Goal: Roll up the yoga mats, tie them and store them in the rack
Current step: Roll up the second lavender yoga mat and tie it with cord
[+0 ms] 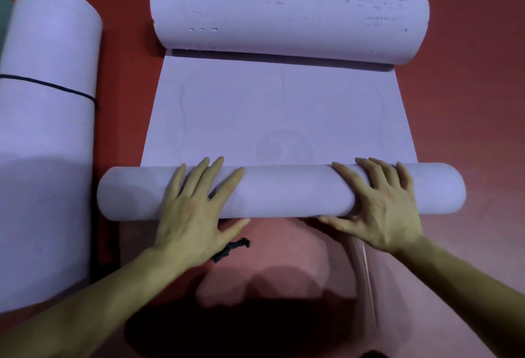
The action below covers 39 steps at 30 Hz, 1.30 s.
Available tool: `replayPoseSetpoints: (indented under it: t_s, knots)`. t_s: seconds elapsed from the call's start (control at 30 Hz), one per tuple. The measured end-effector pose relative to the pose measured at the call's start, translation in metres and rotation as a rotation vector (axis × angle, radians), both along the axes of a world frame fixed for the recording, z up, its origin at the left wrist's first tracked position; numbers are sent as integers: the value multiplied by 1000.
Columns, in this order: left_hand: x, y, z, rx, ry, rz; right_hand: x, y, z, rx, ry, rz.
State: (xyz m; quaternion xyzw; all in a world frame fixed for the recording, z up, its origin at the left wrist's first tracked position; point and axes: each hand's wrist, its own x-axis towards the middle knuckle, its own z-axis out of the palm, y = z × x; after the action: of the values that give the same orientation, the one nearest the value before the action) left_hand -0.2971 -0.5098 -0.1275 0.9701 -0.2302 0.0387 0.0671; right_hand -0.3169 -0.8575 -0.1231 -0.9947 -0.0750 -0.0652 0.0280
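A lavender yoga mat (278, 113) lies partly flat on the red floor, curled into a roll at its far end (289, 22) and at its near end (284, 190). My left hand (196, 204) lies on the near roll with straight, spread fingers, thumb at the roll's near side. My right hand (380, 201) presses the same roll further right, fingers stretched over its top. A short dark cord (231, 249) lies on the floor just behind my left wrist.
At the left lies a rolled lavender mat (48, 130) tied round with a thin black cord (54, 88). A green edge (4, 22) shows behind it. The red floor mat (454, 119) spreads all around.
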Motion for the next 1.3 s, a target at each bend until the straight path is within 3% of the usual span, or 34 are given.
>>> replayPoseSetpoints:
  t_s: [0.33,0.5,0.63,0.77,0.93,1.3]
  knots:
    - [75,-2,2,97,139,61,37,3,5,35,42,30]
    - [56,-5,-2,-1,1,64,41,3,0,0,40,38]
    - [65,-5,-4,191,64,40,53,2,2,-33,68,32]
    - [84,-1,-2,180,41,-18,66,-1,7,-23,129,25]
    - [71,2,-4,97,-50,-59,42,0,9,-12,114,53]
    - [28,25,1,37,37,-112,-32,15,5,38,38,32]
